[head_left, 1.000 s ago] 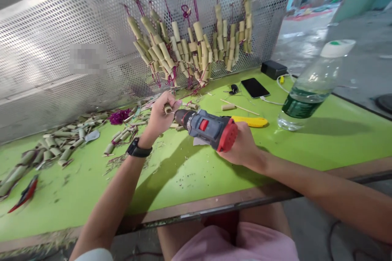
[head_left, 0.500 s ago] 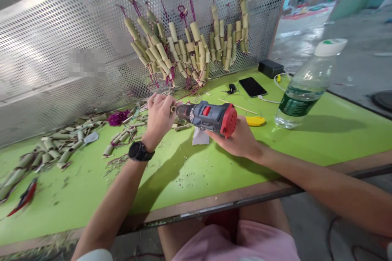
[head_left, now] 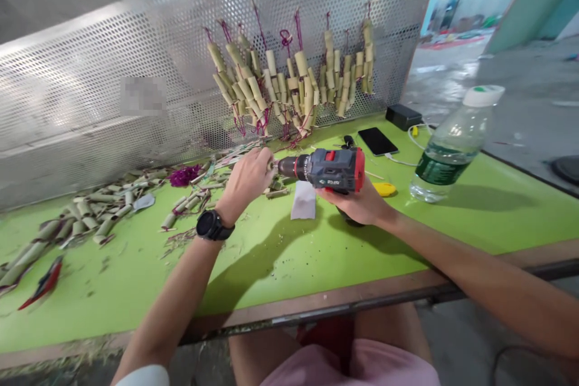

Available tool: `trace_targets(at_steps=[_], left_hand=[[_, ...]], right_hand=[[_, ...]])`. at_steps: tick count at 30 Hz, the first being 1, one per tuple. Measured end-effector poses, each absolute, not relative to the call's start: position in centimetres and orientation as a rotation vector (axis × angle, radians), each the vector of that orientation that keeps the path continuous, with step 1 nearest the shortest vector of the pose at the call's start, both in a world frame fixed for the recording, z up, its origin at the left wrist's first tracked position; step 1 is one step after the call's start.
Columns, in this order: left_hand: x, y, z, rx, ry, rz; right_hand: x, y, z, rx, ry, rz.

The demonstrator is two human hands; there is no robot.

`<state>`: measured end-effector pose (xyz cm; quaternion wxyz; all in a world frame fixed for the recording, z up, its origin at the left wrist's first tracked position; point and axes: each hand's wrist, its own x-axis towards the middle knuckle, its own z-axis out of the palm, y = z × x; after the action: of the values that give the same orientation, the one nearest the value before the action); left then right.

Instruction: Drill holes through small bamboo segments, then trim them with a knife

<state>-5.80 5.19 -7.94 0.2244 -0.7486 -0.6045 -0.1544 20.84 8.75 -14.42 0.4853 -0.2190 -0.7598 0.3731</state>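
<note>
My right hand (head_left: 362, 204) is wrapped round the grip of a cordless drill (head_left: 332, 169), grey with red parts, its chuck pointing left. At the chuck's tip my left hand (head_left: 248, 178) pinches a small piece of bamboo (head_left: 271, 166), mostly hidden by the fingers. The drill bit meets the bamboo's near end; how deep it sits I cannot tell. Below the drill, a white slip of paper (head_left: 303, 200) lies on the green tabletop (head_left: 253, 277), with crumbs of debris in front of it.
Bamboo pieces (head_left: 104, 208) are heaped at left, near red-handled pruning shears (head_left: 43, 283) and purple cord (head_left: 185, 175). Bamboo strings (head_left: 289, 81) hang on a perforated metal panel (head_left: 172, 42). On the right are a water bottle (head_left: 447, 151), a phone (head_left: 378, 141) and a yellow cutter (head_left: 384, 189).
The drill has turned more side-on and shifted slightly right, both hands moving with it. More of the paper shows. The whole view has shifted a little.
</note>
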Motion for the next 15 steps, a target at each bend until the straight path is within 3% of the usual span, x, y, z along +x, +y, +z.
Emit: trace_targets(at_steps=[10,15], left_hand=[[-3.9,3.9,-6.2,-1.969,-1.938,-0.125],[-3.1,3.8,-6.1,-1.977,-1.888,-0.242]], right_hand=[[21.0,8.3,-13.7,-0.561,-1.869,0.94],[21.7,8.9,-13.4,-0.644,-1.936,1.164]])
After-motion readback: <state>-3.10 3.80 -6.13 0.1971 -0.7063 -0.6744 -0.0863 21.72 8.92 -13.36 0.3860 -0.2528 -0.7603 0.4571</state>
